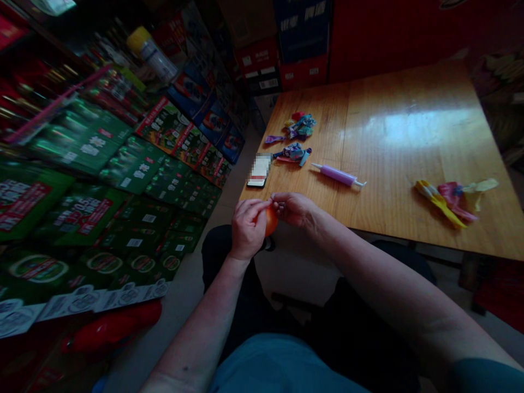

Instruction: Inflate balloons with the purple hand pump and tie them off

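From the head view I see my left hand [246, 228] and right hand [295, 209] meeting just off the table [409, 164] edge, both pinched on an orange balloon [271, 221] between them. On the table lie a purple pump [338, 175], a phone [259, 171] and loose balloons [450, 199].

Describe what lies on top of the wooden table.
On the wooden table: a phone, a purple pump, and limp balloons in two piles. The orange balloon sits between left hand and right hand, mostly covered by fingers.
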`<control>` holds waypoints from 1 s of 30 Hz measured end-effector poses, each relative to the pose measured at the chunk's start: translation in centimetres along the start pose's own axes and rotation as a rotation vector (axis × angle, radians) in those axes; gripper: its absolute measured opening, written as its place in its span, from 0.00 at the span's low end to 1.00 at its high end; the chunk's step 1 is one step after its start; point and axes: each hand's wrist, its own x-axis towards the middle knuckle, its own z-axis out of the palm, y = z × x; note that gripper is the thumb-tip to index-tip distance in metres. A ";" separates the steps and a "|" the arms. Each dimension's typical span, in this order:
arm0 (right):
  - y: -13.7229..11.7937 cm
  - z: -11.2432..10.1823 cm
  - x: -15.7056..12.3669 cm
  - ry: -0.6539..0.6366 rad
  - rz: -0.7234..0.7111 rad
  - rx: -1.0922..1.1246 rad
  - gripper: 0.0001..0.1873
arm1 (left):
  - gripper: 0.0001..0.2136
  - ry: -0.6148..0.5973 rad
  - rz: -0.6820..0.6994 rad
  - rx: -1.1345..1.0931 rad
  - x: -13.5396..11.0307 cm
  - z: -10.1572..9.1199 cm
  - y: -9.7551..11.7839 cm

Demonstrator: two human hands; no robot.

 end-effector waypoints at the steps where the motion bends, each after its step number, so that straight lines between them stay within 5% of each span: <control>1: 0.1 0.0 0.0 0.007 0.019 0.013 0.10 | 0.11 0.001 -0.001 -0.009 -0.1 -0.1 -0.1; 6: 0.2 0.4 -0.5 0.017 0.065 0.061 0.07 | 0.04 0.058 -0.126 -0.060 -0.2 0.0 -0.6; 12: 0.2 0.6 -0.6 -0.023 -0.110 -0.097 0.07 | 0.07 0.084 -0.298 -0.192 0.0 0.5 -1.2; 19: 0.4 0.7 -0.5 -0.012 -0.285 -0.312 0.05 | 0.07 0.067 -0.328 -0.081 -0.4 0.5 -1.1; 25: 1.2 1.5 -1.6 0.004 -0.695 -0.750 0.06 | 0.07 -0.114 -0.298 0.175 0.0 0.3 -1.4; 30: 0.9 1.2 -1.7 0.029 -0.723 -0.751 0.04 | 0.07 -0.096 -0.290 0.144 0.3 0.1 -1.3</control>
